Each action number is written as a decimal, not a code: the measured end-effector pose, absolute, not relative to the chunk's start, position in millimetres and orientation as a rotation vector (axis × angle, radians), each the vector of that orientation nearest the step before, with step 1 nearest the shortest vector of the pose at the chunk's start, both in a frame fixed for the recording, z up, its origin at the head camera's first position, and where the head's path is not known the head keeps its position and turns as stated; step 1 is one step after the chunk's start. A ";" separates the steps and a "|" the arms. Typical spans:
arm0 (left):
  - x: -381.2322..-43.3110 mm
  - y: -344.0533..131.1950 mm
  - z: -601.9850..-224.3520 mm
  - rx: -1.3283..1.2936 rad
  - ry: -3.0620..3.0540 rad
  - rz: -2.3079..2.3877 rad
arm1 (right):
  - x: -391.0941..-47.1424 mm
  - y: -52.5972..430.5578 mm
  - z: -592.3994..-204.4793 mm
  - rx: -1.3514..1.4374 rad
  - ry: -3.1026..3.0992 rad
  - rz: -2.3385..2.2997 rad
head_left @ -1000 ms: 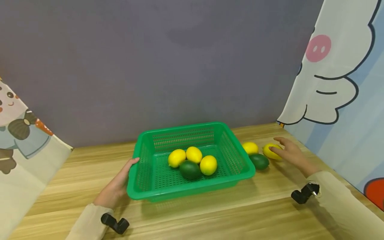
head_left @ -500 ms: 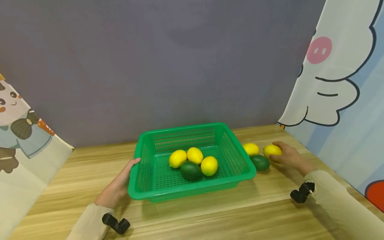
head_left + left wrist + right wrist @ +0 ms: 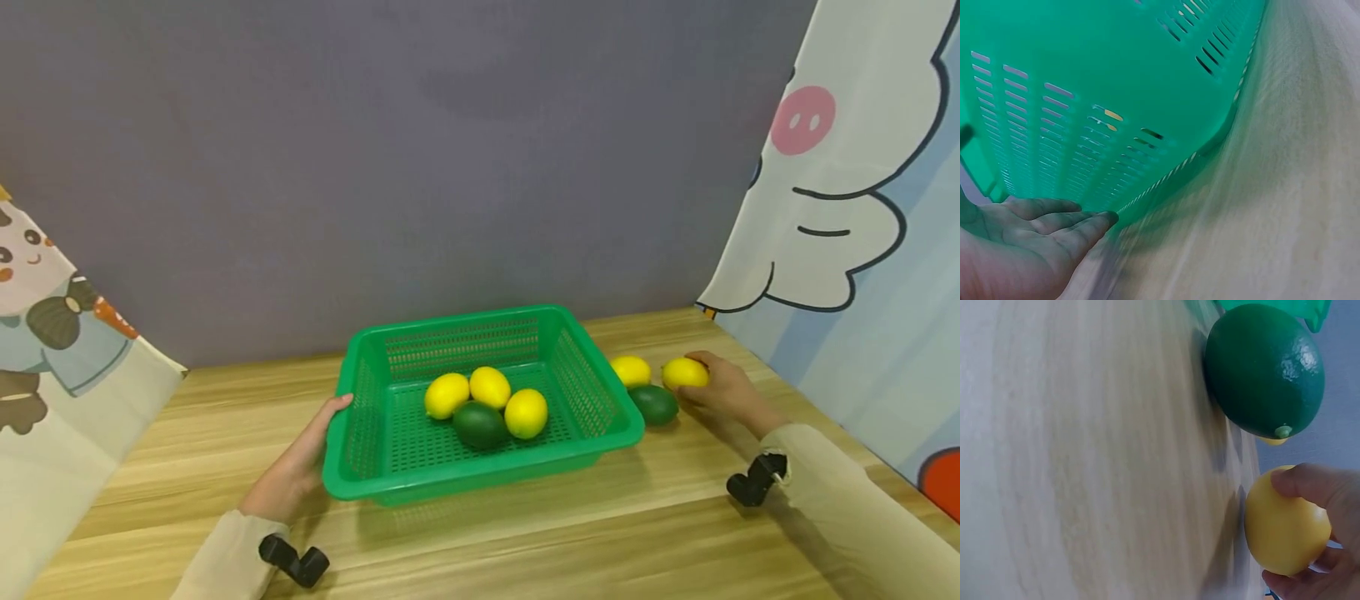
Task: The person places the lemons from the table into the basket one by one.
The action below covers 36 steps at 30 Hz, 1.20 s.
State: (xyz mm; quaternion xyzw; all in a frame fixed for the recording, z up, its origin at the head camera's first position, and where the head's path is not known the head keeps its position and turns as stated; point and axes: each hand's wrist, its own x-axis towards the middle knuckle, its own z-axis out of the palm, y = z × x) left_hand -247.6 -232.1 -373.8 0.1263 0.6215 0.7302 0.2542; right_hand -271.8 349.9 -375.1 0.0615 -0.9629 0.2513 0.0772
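Observation:
A green plastic basket (image 3: 480, 492) stands on the table; inside lie several yellow lemons (image 3: 526, 414) and one dark green lime (image 3: 478, 425). My left hand (image 3: 300, 458) holds the basket's left side, thumb over the rim. In the left wrist view, the fingers (image 3: 1085, 234) of that hand lie along the slotted outer wall. To the right of the basket, my right hand (image 3: 723, 389) grips a lemon (image 3: 684, 374), with thumb and fingers on opposite sides of it. The right wrist view shows this lemon (image 3: 1285, 525) low by the tabletop, near another lime (image 3: 1266, 372).
Between basket and right hand lie a lemon (image 3: 631, 372), partly hidden by the rim, and a lime (image 3: 655, 405). A grey backdrop (image 3: 465, 167) rises behind the wooden table (image 3: 525, 542). Printed cloths hang left (image 3: 67, 392) and right (image 3: 840, 250).
My right hand has come down from above the lemon and its thumb and fingers have closed around it. The left hand and the basket have stayed in place.

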 end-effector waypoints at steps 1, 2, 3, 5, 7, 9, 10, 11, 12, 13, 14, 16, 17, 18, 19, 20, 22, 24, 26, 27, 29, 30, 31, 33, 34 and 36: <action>-247.3 -231.3 -373.6 0.344 1.685 1.986 | -271.5 349.8 -374.3 0.179 -2.881 0.757; -247.5 -230.9 -373.7 0.345 1.687 1.985 | -271.3 349.7 -373.6 0.174 -2.880 0.761; -247.4 -230.4 -373.6 0.345 1.690 1.984 | -271.0 349.7 -372.7 0.170 -2.880 0.760; -247.3 -229.9 -373.2 0.339 1.702 1.984 | -271.0 349.2 -370.9 0.167 -2.879 0.762; -247.4 -230.0 -372.7 0.332 1.716 1.977 | -271.4 348.6 -368.7 0.170 -2.873 0.753; -247.8 -230.4 -372.3 0.332 1.724 1.970 | -271.5 348.4 -365.9 0.174 -2.870 0.742; -248.2 -230.7 -372.4 0.332 1.726 1.969 | -271.6 348.0 -364.4 0.178 -2.867 0.739; -248.3 -230.8 -372.3 0.333 1.723 1.969 | -271.5 347.8 -362.6 0.184 -2.866 0.736; -248.5 -231.3 -372.6 0.336 1.717 1.968 | -271.5 347.3 -361.0 0.191 -2.864 0.734; -248.5 -231.6 -372.8 0.340 1.714 1.970 | -271.4 346.6 -359.2 0.197 -2.863 0.736; -248.5 -232.0 -373.2 0.345 1.707 1.974 | -271.2 345.8 -357.5 0.205 -2.862 0.744; -248.0 -232.6 -373.7 0.349 1.701 1.980 | -271.1 344.1 -353.9 0.223 -2.861 0.738; -247.6 -232.7 -373.8 0.349 1.696 1.984 | -271.2 342.8 -351.9 0.236 -2.857 0.735; -247.3 -232.9 -373.9 0.351 1.694 1.985 | -271.6 341.9 -349.8 0.250 -2.850 0.731; -247.1 -232.7 -374.0 0.354 1.696 1.985 | -271.7 340.6 -347.4 0.263 -2.843 0.727; -247.1 -232.7 -374.1 0.355 1.694 1.986 | -271.9 339.6 -344.9 0.273 -2.837 0.718; -246.8 -232.4 -373.9 0.355 1.691 1.987 | -272.8 337.3 -339.8 0.297 -2.821 0.711; -246.8 -232.0 -373.6 0.355 1.689 1.986 | -273.3 334.4 -334.0 0.311 -2.818 0.724; -247.0 -231.9 -373.1 0.347 1.684 1.985 | -273.4 331.2 -327.6 0.311 -2.832 0.739; -247.1 -232.0 -372.7 0.339 1.686 1.984 | -273.3 329.8 -324.4 0.313 -2.840 0.749; -247.7 -232.0 -371.8 0.326 1.690 1.984 | -272.6 326.2 -317.7 0.302 -2.856 0.765; -248.0 -232.1 -371.4 0.320 1.694 1.984 | -272.0 324.3 -314.5 0.300 -2.859 0.770; -248.3 -232.2 -371.2 0.319 1.695 1.986 | -271.4 322.5 -311.6 0.303 -2.860 0.767; -248.5 -232.1 -370.8 0.329 1.695 1.988 | -270.1 318.9 -306.5 0.310 -2.856 0.761; -248.5 -231.9 -371.0 0.338 1.691 1.988 | -269.5 317.1 -304.2 0.315 -2.854 0.759; -248.3 -231.6 -371.7 0.362 1.678 1.987 | -268.9 314.3 -300.2 0.336 -2.850 0.743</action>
